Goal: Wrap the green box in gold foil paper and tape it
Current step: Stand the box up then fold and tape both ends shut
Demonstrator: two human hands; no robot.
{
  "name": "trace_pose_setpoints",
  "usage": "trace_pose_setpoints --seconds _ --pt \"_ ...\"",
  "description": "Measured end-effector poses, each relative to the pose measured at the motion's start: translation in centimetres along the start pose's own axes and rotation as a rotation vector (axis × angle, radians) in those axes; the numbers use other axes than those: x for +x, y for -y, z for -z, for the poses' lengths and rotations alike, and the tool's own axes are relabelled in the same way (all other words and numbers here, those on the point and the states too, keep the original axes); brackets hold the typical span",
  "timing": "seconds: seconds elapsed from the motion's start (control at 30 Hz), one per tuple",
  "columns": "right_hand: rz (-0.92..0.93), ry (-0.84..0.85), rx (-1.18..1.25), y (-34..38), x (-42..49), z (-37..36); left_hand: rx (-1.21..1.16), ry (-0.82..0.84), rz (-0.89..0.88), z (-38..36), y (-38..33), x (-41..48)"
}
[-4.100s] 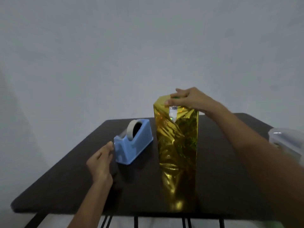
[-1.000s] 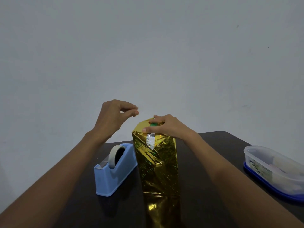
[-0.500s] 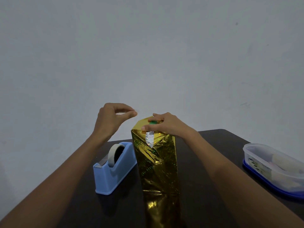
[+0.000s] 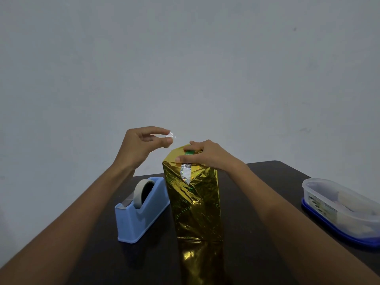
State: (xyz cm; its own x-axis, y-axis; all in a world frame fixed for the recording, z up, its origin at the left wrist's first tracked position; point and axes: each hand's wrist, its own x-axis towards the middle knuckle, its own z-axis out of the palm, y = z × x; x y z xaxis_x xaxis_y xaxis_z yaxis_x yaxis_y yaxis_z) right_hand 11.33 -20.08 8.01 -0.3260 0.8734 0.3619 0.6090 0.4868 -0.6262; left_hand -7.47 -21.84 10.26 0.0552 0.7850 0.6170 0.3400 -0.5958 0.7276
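Dark table [image 4: 287, 177] carries everything. The tall green box stands upright at mid-table, near edge, almost fully covered in gold foil paper [image 4: 195, 206]; upright probably so the top end can be closed. Clear plastic container [image 4: 337, 204] with a blue lid sits well apart at the right edge, not in use. Blue tape dispenser [image 4: 139, 219] is just beside the box on its left, handy for the left hand.

Right hand [image 4: 207, 155] lies on the box top, fingers nearly flat and together, thumb along the near top edge, pressing the folded flaps down so they don't spring open. Left hand [image 4: 141, 145] is raised just left of the top, thumb and forefinger pinching a short clear tape piece [image 4: 171, 136], other fingers curled; likely headed for that fold.

One tape strip [image 4: 185, 173] already sits just under the right thumb. A bare green patch [image 4: 189, 153] shows between thumb and fingers.
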Motion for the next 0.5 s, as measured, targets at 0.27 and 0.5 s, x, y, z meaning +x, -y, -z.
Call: trace_pose_setpoints --seconds 0.27,0.5 --pt "0.007 -0.003 -0.002 0.02 -0.08 0.04 -0.067 0.149 0.118 -0.44 -0.10 0.72" --pt "0.014 0.006 0.006 0.35 -0.36 0.17 -0.099 0.296 0.271 -0.13 -0.65 0.96"
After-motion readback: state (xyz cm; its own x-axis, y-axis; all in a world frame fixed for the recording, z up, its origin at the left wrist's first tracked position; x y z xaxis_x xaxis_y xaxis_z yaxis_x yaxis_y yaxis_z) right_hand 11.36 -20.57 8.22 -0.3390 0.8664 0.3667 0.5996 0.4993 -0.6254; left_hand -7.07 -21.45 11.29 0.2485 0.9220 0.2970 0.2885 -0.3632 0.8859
